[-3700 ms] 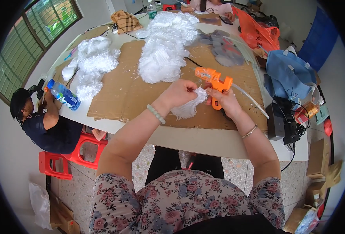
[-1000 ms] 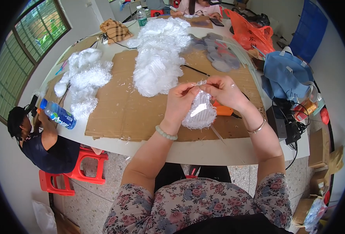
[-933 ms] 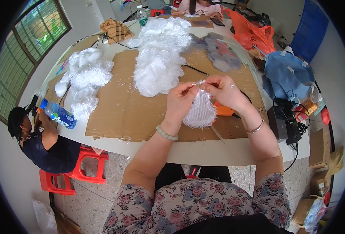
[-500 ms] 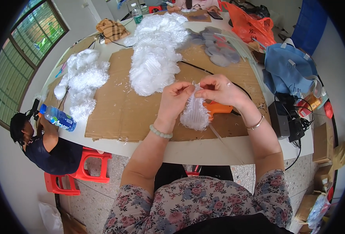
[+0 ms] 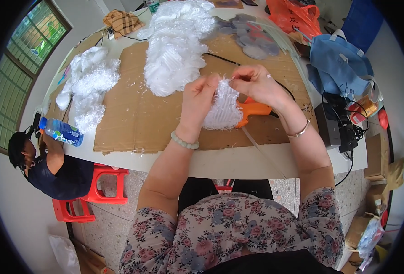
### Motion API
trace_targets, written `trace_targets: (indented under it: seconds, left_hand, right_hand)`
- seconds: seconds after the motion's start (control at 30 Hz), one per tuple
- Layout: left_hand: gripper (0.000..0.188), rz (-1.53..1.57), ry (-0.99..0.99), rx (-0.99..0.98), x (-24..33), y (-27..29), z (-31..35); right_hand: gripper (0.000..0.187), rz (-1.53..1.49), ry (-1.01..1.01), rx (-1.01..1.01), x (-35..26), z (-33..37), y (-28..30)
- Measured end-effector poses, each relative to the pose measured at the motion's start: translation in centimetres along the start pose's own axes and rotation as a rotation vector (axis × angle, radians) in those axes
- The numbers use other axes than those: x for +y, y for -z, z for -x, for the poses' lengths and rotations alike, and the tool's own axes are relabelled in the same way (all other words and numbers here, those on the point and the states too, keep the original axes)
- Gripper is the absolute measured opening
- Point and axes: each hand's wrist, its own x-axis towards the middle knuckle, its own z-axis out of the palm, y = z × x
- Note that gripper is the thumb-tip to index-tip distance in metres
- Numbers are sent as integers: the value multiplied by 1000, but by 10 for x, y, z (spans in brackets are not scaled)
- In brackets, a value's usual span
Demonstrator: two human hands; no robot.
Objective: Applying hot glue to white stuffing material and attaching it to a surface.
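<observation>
Over the cardboard, a white fringed piece of fabric (image 5: pixel 223 109) with ridged rows hangs from my fingers. My left hand (image 5: pixel 199 96) pinches its upper left edge between thumb and fingers. At its top right corner, the thumb and index finger of my right hand (image 5: pixel 257 86) are closed on the edge; what exactly lies between those fingertips is too small to make out. Just right of the fabric, partly under my right hand, an orange glue gun (image 5: pixel 257 108) rests on the cardboard, with a clear glue stick (image 5: pixel 260 150) reaching toward the table's front edge.
Fluffy white fringed pieces are heaped in a large pile (image 5: pixel 174 59) and a smaller one (image 5: pixel 90 82) on the cardboard sheet (image 5: pixel 129 114). Clear discs (image 5: pixel 254 43) lie behind. A water bottle (image 5: pixel 62 131), blue bag (image 5: pixel 339 68) and black adapters (image 5: pixel 332 125) flank me. Another person (image 5: pixel 58 169) sits left.
The view has tipped, so the table sits higher in the picture. The fabric now hangs wider and more spread between my hands, which keep their pinch near its top.
</observation>
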Motion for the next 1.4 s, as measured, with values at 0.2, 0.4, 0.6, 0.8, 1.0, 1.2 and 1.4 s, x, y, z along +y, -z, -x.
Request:
trace_targets:
  seconds: [0.2, 0.4, 0.6, 0.8, 1.0, 1.2, 1.4]
  left_hand:
    - [31, 168, 134, -35, -3, -3, -6]
    - [22, 135, 116, -77, -10, 4, -10]
    - [17, 64, 104, -77, -13, 1, -9]
    - [12, -37, 14, 13, -13, 1, -10]
    - [12, -132, -91, 104, -13, -2, -8]
    - [13, -279, -203, 155, -9, -8, -3]
    - [13, -241, -247, 254, -10, -6, -6]
  right_hand:
    - [6, -102, 11, 96, 14, -7, 11]
    - [7, -82, -7, 122, 15, -8, 14]
    - [12, -130, 32, 145, 17, -10, 17]
    - [27, -438, -114, -46, 21, -8, 30]
    - [19, -190, -38, 1, 25, -13, 17]
    - [13, -95, 48, 75, 18, -7, 1]
    - [17, -214, -37, 99, 7, -2, 0]
